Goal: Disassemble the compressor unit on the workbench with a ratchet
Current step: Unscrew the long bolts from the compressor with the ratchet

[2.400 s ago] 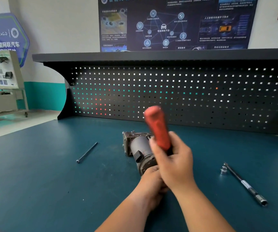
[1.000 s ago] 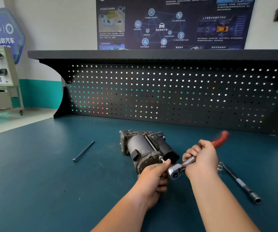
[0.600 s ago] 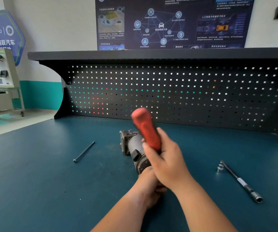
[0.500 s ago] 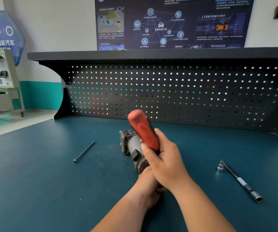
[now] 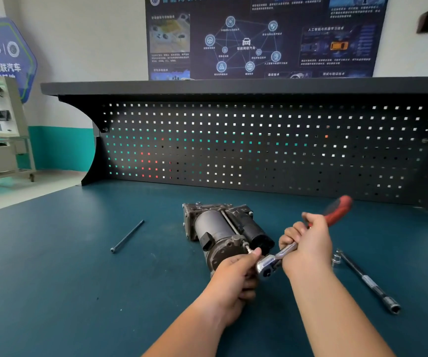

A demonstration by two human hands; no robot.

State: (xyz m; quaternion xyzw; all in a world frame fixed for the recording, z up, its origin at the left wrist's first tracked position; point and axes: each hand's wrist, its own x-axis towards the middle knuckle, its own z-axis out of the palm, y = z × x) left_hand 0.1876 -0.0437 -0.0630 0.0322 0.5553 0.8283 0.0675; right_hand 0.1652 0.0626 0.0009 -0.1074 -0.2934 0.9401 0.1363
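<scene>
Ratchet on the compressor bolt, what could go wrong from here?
1. The ratchet meets a bolt at the compressor's near end; if it slips off, the left hand curled at its head could get knocked or pinched.
2. Nothing visibly clamps the compressor, so the right hand's pull on the handle might twist it across the bench.
3. The long bolt lying loose on the bench could roll away.

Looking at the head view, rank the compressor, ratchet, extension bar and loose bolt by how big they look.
1. compressor
2. ratchet, partly hidden by the right hand
3. extension bar
4. bolt, which lies farther back, so its rank is less sure
</scene>
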